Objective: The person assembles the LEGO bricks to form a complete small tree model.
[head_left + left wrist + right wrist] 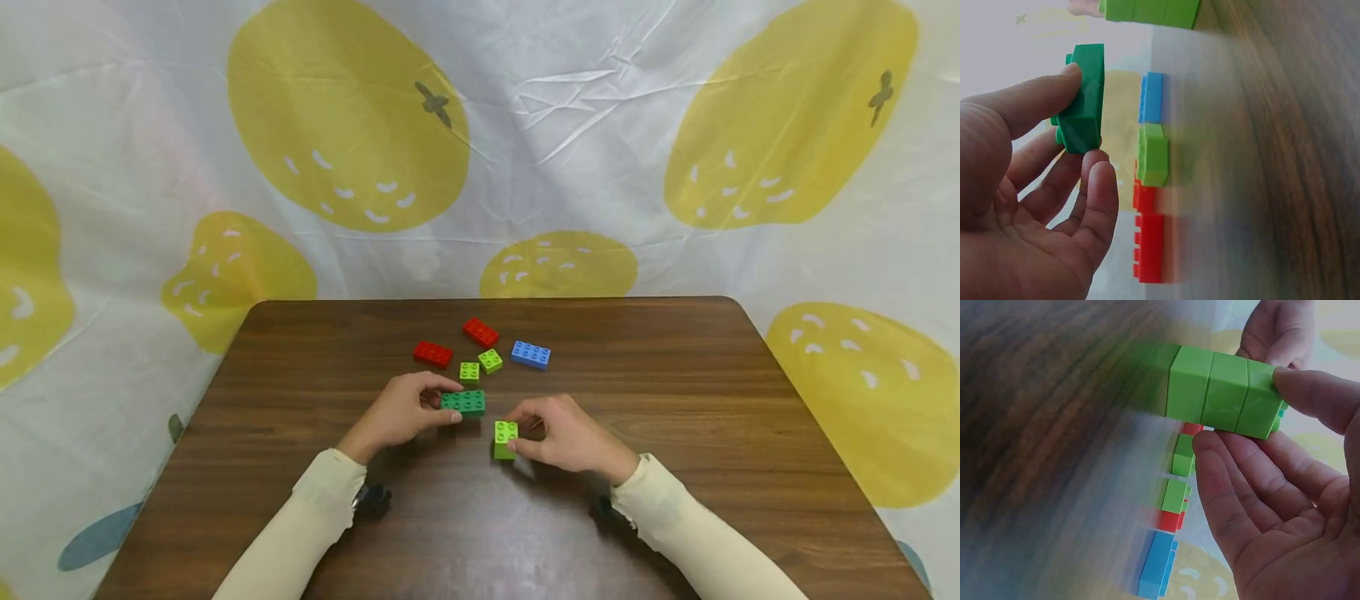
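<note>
My left hand (403, 410) pinches a dark green eight-stud toy building brick (465, 403) between thumb and fingers. In the left wrist view the green brick (1087, 103) seems to be off the table, its studs facing toward the palm side. To its right, my right hand (568, 433) holds a lime green stack (504, 447), thumb near the top and fingers on the far side. The right wrist view shows three lime bricks joined in this stack (1225, 394), its base at the tabletop. The stack and the green brick are apart.
Beyond the hands lie two loose lime bricks (469, 372), two red bricks (432, 353) and a blue brick (531, 354). All rest studs up on the brown wooden table (675, 375). A fruit-patterned cloth (570, 150) hangs behind the table's far edge.
</note>
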### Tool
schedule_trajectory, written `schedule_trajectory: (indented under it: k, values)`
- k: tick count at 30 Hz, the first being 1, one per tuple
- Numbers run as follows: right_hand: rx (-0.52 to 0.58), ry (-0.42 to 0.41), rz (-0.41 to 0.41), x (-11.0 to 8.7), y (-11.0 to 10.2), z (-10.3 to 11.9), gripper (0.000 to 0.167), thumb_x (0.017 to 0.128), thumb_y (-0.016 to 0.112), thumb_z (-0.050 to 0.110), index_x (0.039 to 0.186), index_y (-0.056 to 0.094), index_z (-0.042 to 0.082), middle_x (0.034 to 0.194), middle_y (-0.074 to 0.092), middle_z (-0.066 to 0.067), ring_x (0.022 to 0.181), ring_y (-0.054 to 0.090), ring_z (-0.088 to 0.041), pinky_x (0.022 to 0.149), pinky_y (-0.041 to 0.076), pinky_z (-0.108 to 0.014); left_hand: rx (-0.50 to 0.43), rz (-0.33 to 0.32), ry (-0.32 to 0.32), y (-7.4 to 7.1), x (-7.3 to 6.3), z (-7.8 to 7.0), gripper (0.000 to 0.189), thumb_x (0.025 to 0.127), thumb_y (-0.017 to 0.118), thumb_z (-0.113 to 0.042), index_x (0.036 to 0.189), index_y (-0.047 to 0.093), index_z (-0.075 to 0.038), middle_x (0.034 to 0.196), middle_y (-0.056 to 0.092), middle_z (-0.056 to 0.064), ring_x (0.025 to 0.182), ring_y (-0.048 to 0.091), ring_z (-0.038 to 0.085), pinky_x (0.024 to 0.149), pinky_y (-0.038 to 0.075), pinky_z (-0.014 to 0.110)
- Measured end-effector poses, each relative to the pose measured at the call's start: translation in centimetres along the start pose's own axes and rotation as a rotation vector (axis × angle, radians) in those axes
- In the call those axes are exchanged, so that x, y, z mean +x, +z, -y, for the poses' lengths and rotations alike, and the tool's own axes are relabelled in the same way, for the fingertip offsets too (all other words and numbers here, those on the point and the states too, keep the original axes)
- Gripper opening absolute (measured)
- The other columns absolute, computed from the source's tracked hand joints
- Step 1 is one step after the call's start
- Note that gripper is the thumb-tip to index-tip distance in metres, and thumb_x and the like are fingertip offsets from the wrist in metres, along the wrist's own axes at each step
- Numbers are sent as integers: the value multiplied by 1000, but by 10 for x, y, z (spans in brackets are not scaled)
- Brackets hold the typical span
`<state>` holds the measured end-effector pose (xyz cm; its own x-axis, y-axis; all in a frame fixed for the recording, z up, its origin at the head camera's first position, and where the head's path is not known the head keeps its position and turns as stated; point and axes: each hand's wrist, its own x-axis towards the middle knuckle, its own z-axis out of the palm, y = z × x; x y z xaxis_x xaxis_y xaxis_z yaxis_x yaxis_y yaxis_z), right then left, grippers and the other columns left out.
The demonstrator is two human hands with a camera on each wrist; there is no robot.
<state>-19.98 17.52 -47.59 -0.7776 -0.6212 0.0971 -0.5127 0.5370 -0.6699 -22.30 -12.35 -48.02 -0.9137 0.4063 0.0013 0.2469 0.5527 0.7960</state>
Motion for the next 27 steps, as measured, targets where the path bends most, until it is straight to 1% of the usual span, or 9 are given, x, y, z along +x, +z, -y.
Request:
schedule_trajectory:
  k: [3,6,11,14,18,21,25,27]
  values:
    - [1,1,0,0,0,0,20,90,86,23,107,79,17,97,80,5,87,75,-6,80,62,-30,-8,6,28,1,-5,-4,38,88,89,-31,123,78,-23,115,74,-1,95,65,15,86,58,33]
    - [10,2,2,0,0,1,19,90,86,22,106,79,16,97,80,4,88,75,-6,80,62,-30,-19,15,47,2,-9,-7,37,89,88,-33,123,78,-23,118,75,0,95,67,15,85,59,34]
    - [14,-4,2,0,1,0,17,90,86,22,104,79,16,96,80,4,86,75,-6,78,62,-28,-71,33,49,3,-14,-12,37,90,87,-33,123,77,-21,121,75,2,98,72,16,89,62,36]
    - [13,-5,4,1,1,0,16,90,85,22,104,79,16,95,80,4,85,74,-5,77,61,-27,-99,43,49,6,-15,-14,37,90,87,-32,123,77,-19,123,75,4,100,74,18,90,63,37]
    - [22,-8,10,2,1,0,16,90,85,21,104,79,16,94,80,4,85,74,-5,77,61,-27,-115,60,58,10,-15,-15,36,90,87,-30,122,77,-17,124,75,6,101,75,18,89,63,35]
    - [31,-10,14,2,2,0,16,90,85,20,104,79,15,95,80,3,85,74,-6,78,61,-26,-131,73,82,14,-14,-16,35,90,87,-26,122,77,-17,125,75,7,103,75,19,90,63,33]
    - [35,-14,19,2,2,0,16,91,85,20,104,79,14,95,80,2,85,74,-6,77,61,-26,-160,85,117,17,-14,-17,38,90,86,-21,127,77,-16,127,75,7,106,74,19,91,62,31]
    - [33,-17,19,2,3,0,16,91,85,20,104,78,13,94,80,2,85,74,-6,77,60,-25,-173,89,125,18,-14,-17,40,90,86,-19,128,77,-16,127,75,7,106,75,20,91,62,30]
